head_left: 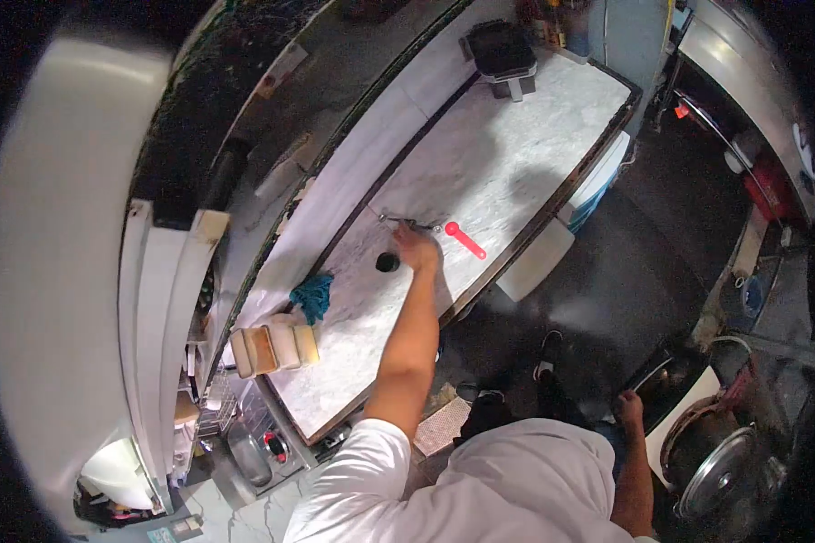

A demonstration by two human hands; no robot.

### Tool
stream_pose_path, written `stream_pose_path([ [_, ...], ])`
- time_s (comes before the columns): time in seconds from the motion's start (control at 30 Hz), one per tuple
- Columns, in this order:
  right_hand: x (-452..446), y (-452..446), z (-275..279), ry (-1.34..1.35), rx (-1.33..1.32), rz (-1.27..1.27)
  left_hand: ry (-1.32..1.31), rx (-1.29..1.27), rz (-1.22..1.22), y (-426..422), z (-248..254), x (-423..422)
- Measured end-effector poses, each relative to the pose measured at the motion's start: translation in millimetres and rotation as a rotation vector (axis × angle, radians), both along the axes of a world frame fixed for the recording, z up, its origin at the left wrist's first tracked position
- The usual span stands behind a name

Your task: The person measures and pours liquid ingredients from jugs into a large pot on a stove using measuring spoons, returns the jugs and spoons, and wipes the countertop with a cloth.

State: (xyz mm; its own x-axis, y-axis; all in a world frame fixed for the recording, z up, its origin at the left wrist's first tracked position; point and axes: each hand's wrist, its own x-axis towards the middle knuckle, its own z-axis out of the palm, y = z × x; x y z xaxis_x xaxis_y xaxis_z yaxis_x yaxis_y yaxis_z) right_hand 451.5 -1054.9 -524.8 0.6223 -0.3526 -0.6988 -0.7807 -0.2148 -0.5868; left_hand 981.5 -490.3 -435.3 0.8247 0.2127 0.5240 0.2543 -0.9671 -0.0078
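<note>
My left hand (414,247) reaches over the white marbled counter (534,136), at a thin dark metal tool (412,223) with a small shiny end. Its fingertips meet the tool, but whether they grip it is too small to tell. Just right of the tool lies a red measuring spoon (465,240), flat on the counter. A round dark hole (387,262) is below and left of the hand. My right hand (628,408) hangs low at my side, near a dark tray; its fingers look curled and are too small to make out.
A blue cloth (312,297) and several open containers (276,348) sit at the counter's lower left. A black container (503,54) stands at the far end. White bins (536,262) are under the front edge. A large lidded pot (715,471) stands at the lower right.
</note>
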Motion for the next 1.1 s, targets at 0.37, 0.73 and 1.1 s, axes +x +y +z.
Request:
stream_pose_path([
  [0.37,-124.7,-14.4,-117.2,-0.18,-0.024,0.178,0.096,-0.587,-0.264,-13.1,138.1,20.5],
  [0.73,22.2,4.1,-4.6,-0.162,0.009,0.028,-0.44,-1.86,-0.519,-30.6,176.6,22.1],
  [1.1,19.4,7.6,-16.1,-0.1,-0.017,0.103,0.37,-0.738,-0.069,-32.7,128.2,-20.6],
])
